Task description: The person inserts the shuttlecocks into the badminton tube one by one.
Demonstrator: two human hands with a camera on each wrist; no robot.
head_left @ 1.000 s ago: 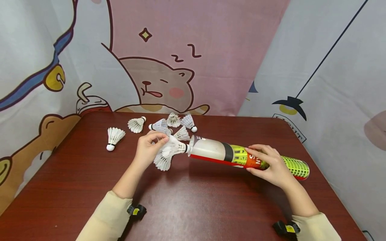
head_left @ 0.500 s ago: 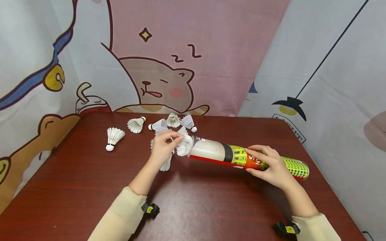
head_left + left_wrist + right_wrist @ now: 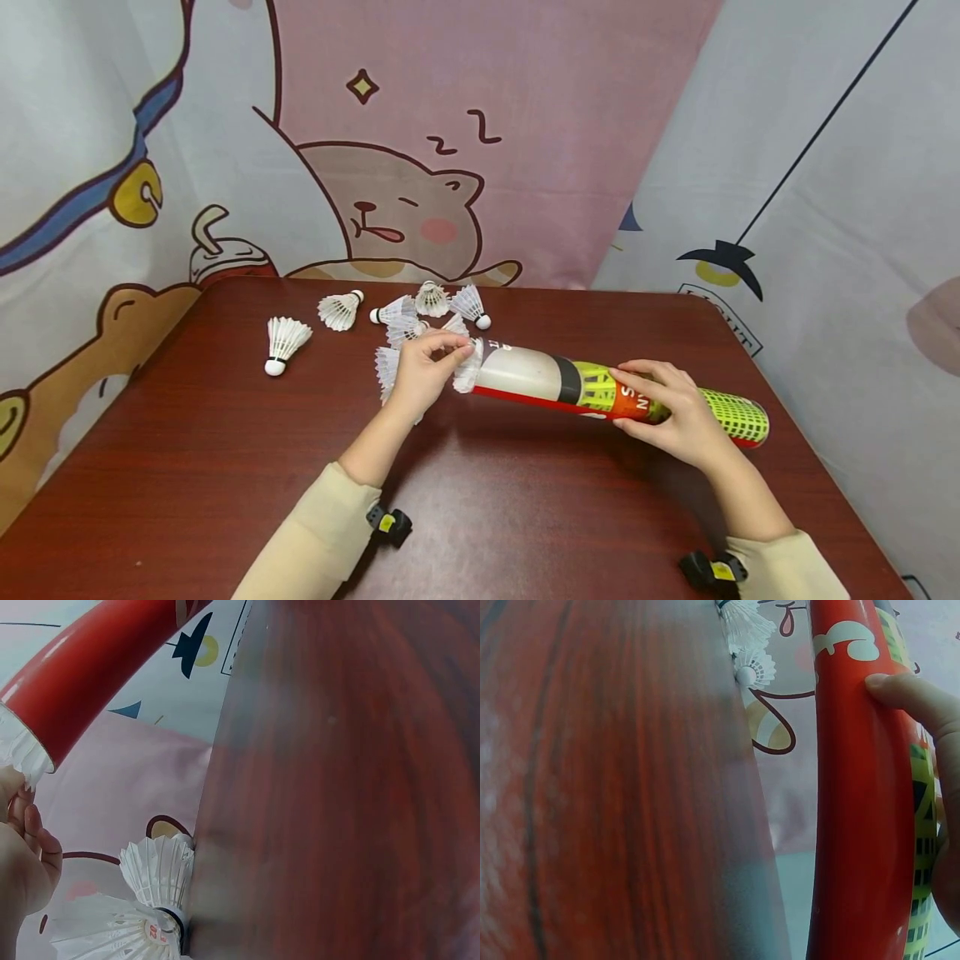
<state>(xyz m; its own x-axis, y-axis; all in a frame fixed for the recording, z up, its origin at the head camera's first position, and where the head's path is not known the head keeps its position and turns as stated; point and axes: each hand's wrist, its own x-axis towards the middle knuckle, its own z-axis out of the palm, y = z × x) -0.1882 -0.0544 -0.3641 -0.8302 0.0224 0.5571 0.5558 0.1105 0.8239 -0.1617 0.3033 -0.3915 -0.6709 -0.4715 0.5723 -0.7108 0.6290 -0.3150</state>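
Observation:
A long shuttlecock tube [image 3: 525, 373], clear with red, black and yellow-green markings, lies aslant above the table with its mouth toward the left. Around its middle my right hand [image 3: 671, 408] grips it; the right wrist view shows the thumb [image 3: 900, 694] pressed along the red side. At the mouth, my left hand [image 3: 429, 367] pinches the feather skirt of a white shuttlecock [image 3: 465, 375], whose cork end is hidden inside the tube. In the left wrist view only the feather edge [image 3: 22, 754] sticks out past the rim.
Several loose shuttlecocks lie behind and left of the tube, among them one at the far left [image 3: 287, 343], one further back [image 3: 341, 310] and one at the right of the cluster [image 3: 470, 307]. The dark red wooden table [image 3: 487, 517] meets a patterned cloth [image 3: 570, 150] behind.
My left hand has moved right, carrying the shuttlecock cork-first into the tube's mouth until just the feather edge shows. The right hand and the tube have stayed in place.

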